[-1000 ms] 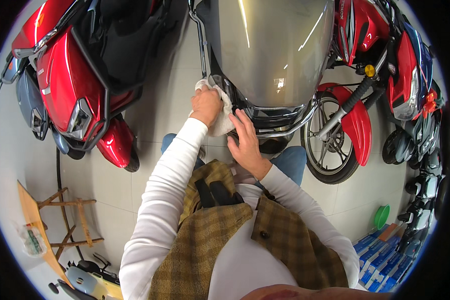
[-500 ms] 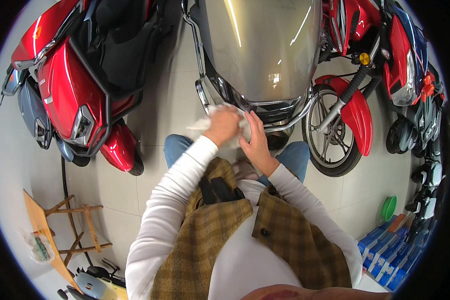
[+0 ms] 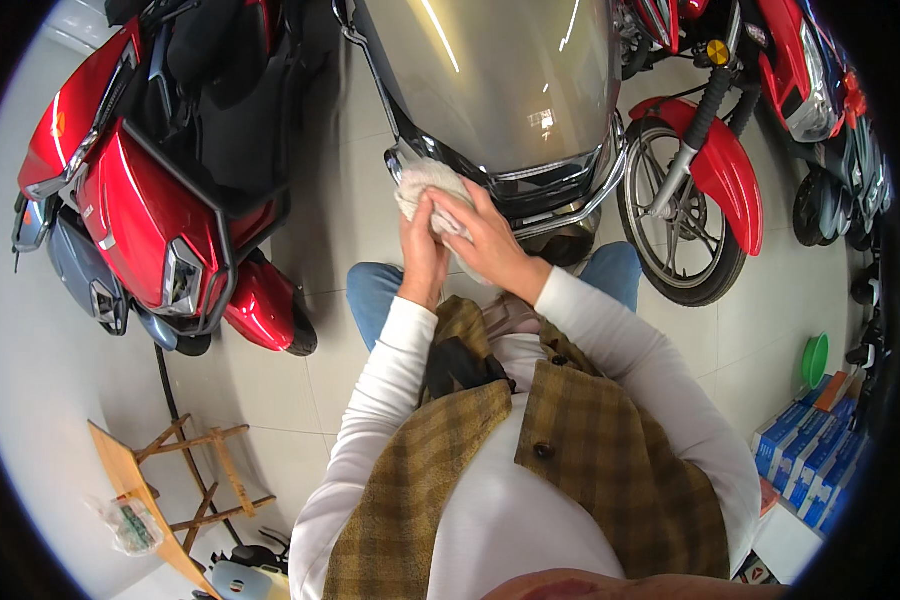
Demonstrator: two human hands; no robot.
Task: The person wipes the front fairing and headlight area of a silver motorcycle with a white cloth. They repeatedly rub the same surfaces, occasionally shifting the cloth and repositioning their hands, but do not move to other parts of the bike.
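Both my hands are closed on a whitish cloth, bunched up at the front left corner of a champagne-coloured scooter. My left hand grips the cloth from below. My right hand lies across it, its fingers pressed into the folds beside the left hand. The cloth covers part of the chrome guard bar that curves around the scooter's end; whether it touches the bar is hard to make out.
On the left stand a red scooter and a blue-grey one. To the right is a red motorcycle's front wheel. A wooden folding table leans at lower left. Blue boxes and a green basin are at lower right.
My right hand has moved left onto the cloth, and both hands are now together on it. The cloth is bunched higher, by the guard bar's left bend. The view has shifted slightly.
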